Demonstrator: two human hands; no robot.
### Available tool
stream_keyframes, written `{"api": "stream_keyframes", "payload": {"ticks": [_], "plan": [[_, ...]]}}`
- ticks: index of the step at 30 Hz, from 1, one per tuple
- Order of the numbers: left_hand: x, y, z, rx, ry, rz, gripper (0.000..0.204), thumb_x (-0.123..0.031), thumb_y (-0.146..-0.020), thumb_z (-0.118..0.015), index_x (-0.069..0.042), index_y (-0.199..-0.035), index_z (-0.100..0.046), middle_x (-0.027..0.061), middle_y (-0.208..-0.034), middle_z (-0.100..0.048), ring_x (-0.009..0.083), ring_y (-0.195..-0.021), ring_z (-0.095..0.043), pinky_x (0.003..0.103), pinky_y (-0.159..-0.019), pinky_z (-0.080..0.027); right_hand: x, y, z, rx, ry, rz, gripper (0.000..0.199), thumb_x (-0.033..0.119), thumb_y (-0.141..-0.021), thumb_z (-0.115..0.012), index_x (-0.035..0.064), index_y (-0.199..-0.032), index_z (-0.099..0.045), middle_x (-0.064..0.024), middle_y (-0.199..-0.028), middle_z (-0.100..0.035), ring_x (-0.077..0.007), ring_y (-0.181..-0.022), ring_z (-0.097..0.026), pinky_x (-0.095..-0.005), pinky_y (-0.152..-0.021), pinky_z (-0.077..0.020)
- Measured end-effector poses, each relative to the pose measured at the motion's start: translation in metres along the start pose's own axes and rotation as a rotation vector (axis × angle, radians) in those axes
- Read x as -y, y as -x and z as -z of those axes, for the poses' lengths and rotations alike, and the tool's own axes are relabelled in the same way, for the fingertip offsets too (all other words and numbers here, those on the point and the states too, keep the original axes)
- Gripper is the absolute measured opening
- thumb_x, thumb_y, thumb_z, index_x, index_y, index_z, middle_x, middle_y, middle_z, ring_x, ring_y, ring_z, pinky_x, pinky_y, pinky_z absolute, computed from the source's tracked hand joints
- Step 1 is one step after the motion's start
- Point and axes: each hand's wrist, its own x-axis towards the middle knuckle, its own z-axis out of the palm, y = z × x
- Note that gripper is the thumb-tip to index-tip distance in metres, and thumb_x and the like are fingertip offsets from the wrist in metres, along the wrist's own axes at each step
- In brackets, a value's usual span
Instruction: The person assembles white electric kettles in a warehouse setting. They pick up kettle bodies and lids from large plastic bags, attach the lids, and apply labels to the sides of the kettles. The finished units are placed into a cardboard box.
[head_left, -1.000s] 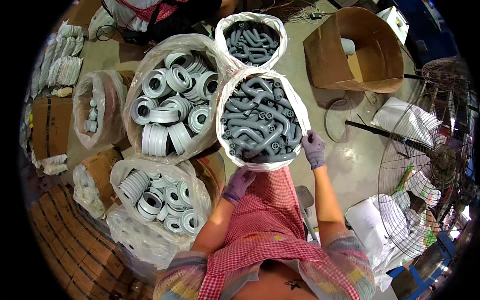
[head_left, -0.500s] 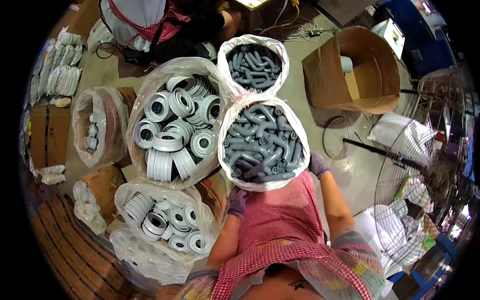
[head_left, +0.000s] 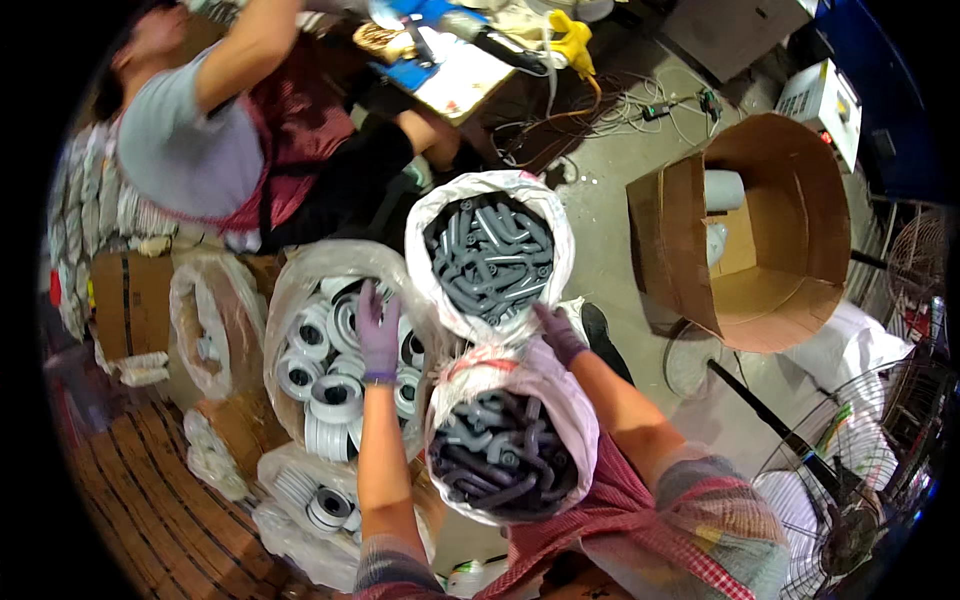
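Two white woven sacks stand one behind the other, the far sack (head_left: 562, 235) and the near sack (head_left: 583, 440). Both are filled with grey curved plastic pipes (head_left: 490, 255). My left hand (head_left: 379, 340), in a purple glove, is open with fingers apart, above a clear plastic bag (head_left: 290, 262) of pale ringed plastic fittings (head_left: 337, 398). My right hand (head_left: 560, 333), also gloved, is at the right side of the far sack, by its lower rim. Its fingers look stretched out, and whether they touch the sack is hard to see.
A large open cardboard box (head_left: 665, 215) stands at the far right, a floor fan (head_left: 850, 490) nearer. Another bag of fittings (head_left: 330, 507) is at the lower left. A co-worker (head_left: 190, 160) sits at the far left by a lit worktable (head_left: 465, 85). Cables (head_left: 640, 110) cross the floor.
The view has tilted toward the far side, showing more of the co-worker and worktable. Both my hands have left the near sack's sides and reached forward, the left over the fittings, the right beside the far sack.
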Motion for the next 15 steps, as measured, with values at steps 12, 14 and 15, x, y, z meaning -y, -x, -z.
{"api": "stream_keyframes", "payload": {"ticks": [12,14,15], "plan": [[0.092,-0.216,-0.173,0.084,-0.967,0.128,0.095,-0.07,-0.077,-0.062,0.006,-0.132,-0.051,0.0302,-0.126,-0.058,0.041,-0.117,-0.057,0.047,-0.097,-0.045,0.02,-0.091,0.001,0.052,-1.092,-0.113,0.031,0.039,-0.089,-0.049,0.0114,-0.094,-0.062,-0.0012,-0.085,-0.06,-0.02,-0.079,-0.056,-0.0328,-0.075,-0.0478],[0.093,-0.219,-0.164,0.127,-0.663,0.123,0.079,-0.064,-0.082,-0.062,0.007,-0.114,-0.064,0.028,-0.106,-0.068,0.0373,-0.101,-0.065,0.043,-0.087,-0.049,0.061,-0.095,0.023,0.026,-0.929,-0.08,0.035,0.042,-0.089,-0.05,0.0097,-0.096,-0.061,-0.0023,-0.083,-0.058,-0.0205,-0.078,-0.055,-0.0344,-0.074,-0.0479],[0.102,-0.215,-0.153,0.109,-0.627,0.229,0.076,-0.063,-0.084,-0.063,0.008,-0.112,-0.065,0.0262,-0.101,-0.069,0.0328,-0.096,-0.066,0.041,-0.084,-0.049,0.086,-0.088,0.036,0.028,-0.827,-0.069,0.037,0.044,-0.089,-0.05,0.0088,-0.096,-0.06,-0.0028,-0.082,-0.057,-0.0207,-0.077,-0.055,-0.0352,-0.073,-0.0479]]}}
